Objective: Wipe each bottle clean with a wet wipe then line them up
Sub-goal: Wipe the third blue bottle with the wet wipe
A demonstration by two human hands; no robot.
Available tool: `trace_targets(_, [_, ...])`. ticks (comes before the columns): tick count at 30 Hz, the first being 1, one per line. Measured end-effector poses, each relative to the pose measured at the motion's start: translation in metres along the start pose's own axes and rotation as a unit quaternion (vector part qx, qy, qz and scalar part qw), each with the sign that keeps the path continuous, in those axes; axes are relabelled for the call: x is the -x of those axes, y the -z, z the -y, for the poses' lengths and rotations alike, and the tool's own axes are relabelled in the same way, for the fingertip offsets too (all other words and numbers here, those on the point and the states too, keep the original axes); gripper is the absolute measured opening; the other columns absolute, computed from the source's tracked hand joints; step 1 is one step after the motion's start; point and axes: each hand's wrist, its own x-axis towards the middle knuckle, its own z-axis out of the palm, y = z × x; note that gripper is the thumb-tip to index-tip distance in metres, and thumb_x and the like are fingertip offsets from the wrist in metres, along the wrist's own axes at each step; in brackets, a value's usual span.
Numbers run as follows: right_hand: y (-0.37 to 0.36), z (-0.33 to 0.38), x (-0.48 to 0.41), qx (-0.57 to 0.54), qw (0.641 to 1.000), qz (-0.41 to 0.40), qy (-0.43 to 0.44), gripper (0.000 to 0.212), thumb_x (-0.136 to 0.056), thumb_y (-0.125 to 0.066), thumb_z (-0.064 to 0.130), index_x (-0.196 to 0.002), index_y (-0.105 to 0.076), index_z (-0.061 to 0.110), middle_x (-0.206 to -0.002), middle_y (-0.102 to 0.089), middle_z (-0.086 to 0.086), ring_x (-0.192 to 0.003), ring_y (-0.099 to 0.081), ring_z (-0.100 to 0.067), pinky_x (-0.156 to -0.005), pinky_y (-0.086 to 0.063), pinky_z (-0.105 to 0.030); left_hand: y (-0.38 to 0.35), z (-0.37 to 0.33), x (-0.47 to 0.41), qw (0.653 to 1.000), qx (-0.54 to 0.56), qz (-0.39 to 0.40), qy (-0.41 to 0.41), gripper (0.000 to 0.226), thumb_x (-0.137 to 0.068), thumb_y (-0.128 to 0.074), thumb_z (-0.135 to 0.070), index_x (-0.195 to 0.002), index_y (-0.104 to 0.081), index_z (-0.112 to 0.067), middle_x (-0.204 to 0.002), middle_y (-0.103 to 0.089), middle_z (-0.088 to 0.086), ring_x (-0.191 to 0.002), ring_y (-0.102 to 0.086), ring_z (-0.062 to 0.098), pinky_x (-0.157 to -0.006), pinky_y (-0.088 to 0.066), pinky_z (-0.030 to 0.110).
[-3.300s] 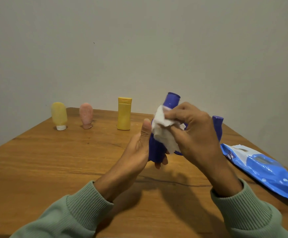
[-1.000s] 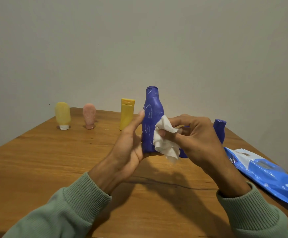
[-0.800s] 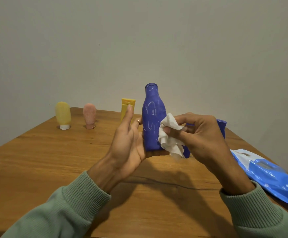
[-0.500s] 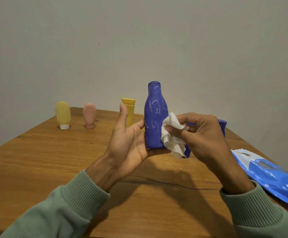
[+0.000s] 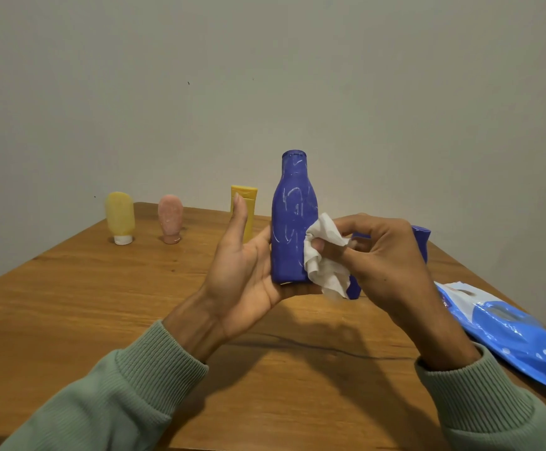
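The blue bottle (image 5: 294, 222) stands straight up in the air, above the middle of the table (image 5: 102, 304). It has thin white marks all over its front. Its bottom sits on the curled fingers of the left hand (image 5: 242, 278), and its side leans on that palm. The left hand holds the bottle from below and from the left, with the thumb pointing straight up beside it and not touching it.

The wet wipe (image 5: 325, 258) is white and crumpled. It touches the low right side of the bottle. The right hand (image 5: 385, 262) pinches the wipe tight between its thumb and fingers.

Just behind the right hand is another blue bottle (image 5: 423, 242), mostly hidden.

Far back on the table three more bottles stand in a row, a little apart. From left to right there is a pale yellow bottle (image 5: 120, 216) on its white cap, a pink bottle (image 5: 170, 218) and a yellow tube (image 5: 245, 203). The left thumb covers part of the tube.

A blue pack of wipes (image 5: 509, 330) lies flat on the table's right side, near the right arm. Both arms wear green sleeves (image 5: 128, 395). A plain grey wall (image 5: 265, 76) is behind it all.
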Motion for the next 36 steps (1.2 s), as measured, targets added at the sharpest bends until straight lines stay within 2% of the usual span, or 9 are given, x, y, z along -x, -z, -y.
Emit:
trace_targets(4, [0.0,0.0,0.001,0.008,1.0,0.023,0.008,0.024,-0.079,-0.07,0.019,-0.08,-0.06,0.041,-0.088,-0.062,0.021,-0.085,-0.061,0.007,-0.06,-0.049,-0.008,-0.001,0.0,0.001,1.0,0.002,0.029,0.004,0.09,-0.085,-0.019,-0.081,-0.148,-0.035,-0.019,-0.145,-0.048,0.016,-0.131,-0.047,0.039,-0.108,-0.034,0.06])
trace_targets(7, [-0.001,0.002,0.003,0.034,0.997,0.063,0.015,0.018,-0.078,-0.072,0.018,-0.086,-0.065,0.033,-0.093,-0.062,0.014,-0.09,-0.062,-0.004,-0.067,-0.052,-0.012,-0.002,0.002,0.003,0.999,0.009,0.031,0.007,0.087,-0.087,-0.02,-0.079,-0.147,-0.037,-0.018,-0.144,-0.049,0.017,-0.13,-0.049,0.036,-0.105,-0.042,0.052])
trace_targets(9, [-0.003,0.002,0.005,0.072,0.994,0.069,0.034,0.021,-0.078,-0.073,0.017,-0.092,-0.064,0.029,-0.092,-0.058,0.019,-0.093,-0.058,0.001,-0.069,-0.05,-0.007,-0.003,0.003,0.004,1.0,0.002,0.027,0.005,0.084,-0.088,-0.021,-0.076,-0.145,-0.04,-0.018,-0.143,-0.05,0.016,-0.127,-0.053,0.033,-0.102,-0.046,0.048])
trace_targets(14, [-0.009,0.003,0.007,0.151,0.984,0.058,0.077,0.023,-0.077,-0.074,0.017,-0.101,-0.071,0.019,-0.089,-0.052,0.026,-0.088,-0.058,0.003,-0.074,-0.047,-0.004,-0.004,0.006,0.004,1.0,-0.012,0.004,0.0,0.074,-0.092,-0.022,-0.069,-0.142,-0.044,-0.02,-0.138,-0.056,0.011,-0.119,-0.059,0.025,-0.099,-0.049,0.041])
trace_targets(19, [-0.007,-0.001,0.002,0.159,0.983,0.014,0.09,0.027,-0.079,-0.072,0.016,-0.105,-0.069,0.013,-0.094,-0.058,0.011,-0.086,-0.057,0.001,-0.077,-0.044,-0.004,-0.007,0.008,0.003,0.999,-0.028,-0.012,-0.017,0.073,-0.093,-0.019,-0.068,-0.145,-0.038,-0.021,-0.141,-0.053,0.013,-0.129,-0.052,0.03,-0.105,-0.044,0.046])
trace_targets(24, [-0.005,-0.001,0.002,0.163,0.982,0.081,0.051,0.028,-0.078,-0.073,0.02,-0.106,-0.068,0.021,-0.093,-0.055,0.02,-0.084,-0.057,0.004,-0.069,-0.045,-0.001,-0.007,0.008,0.002,0.999,-0.013,-0.037,-0.035,0.073,-0.094,-0.022,-0.067,-0.143,-0.042,-0.016,-0.137,-0.056,0.016,-0.125,-0.055,0.03,-0.103,-0.046,0.044])
trace_targets(30, [0.0,0.0,-0.002,0.078,0.997,0.0,0.018,0.014,-0.079,-0.071,0.021,-0.086,-0.066,0.032,-0.087,-0.063,0.016,-0.084,-0.061,0.003,-0.063,-0.051,-0.01,-0.005,0.01,0.0,0.999,-0.031,-0.022,-0.023,0.074,-0.095,-0.019,-0.066,-0.147,-0.037,-0.016,-0.143,-0.05,0.017,-0.13,-0.049,0.035,-0.102,-0.043,0.052])
trace_targets(33, [0.004,0.005,-0.001,0.066,0.997,0.041,-0.013,0.018,-0.078,-0.073,0.02,-0.078,-0.066,0.036,-0.086,-0.064,0.015,-0.081,-0.063,-0.002,-0.062,-0.053,-0.014,-0.005,0.01,-0.001,0.999,-0.015,-0.025,-0.029,0.076,-0.095,-0.019,-0.066,-0.147,-0.035,-0.014,-0.143,-0.049,0.02,-0.131,-0.048,0.037,-0.108,-0.039,0.052])
trace_targets(36, [0.005,0.007,0.0,0.119,0.987,0.099,-0.033,0.016,-0.078,-0.073,0.021,-0.082,-0.067,0.035,-0.086,-0.064,0.017,-0.081,-0.063,-0.008,-0.065,-0.055,-0.018,-0.006,0.008,-0.001,0.998,0.016,-0.04,-0.039,0.075,-0.095,-0.024,-0.065,-0.146,-0.036,-0.013,-0.142,-0.049,0.023,-0.129,-0.049,0.04,-0.109,-0.039,0.05])
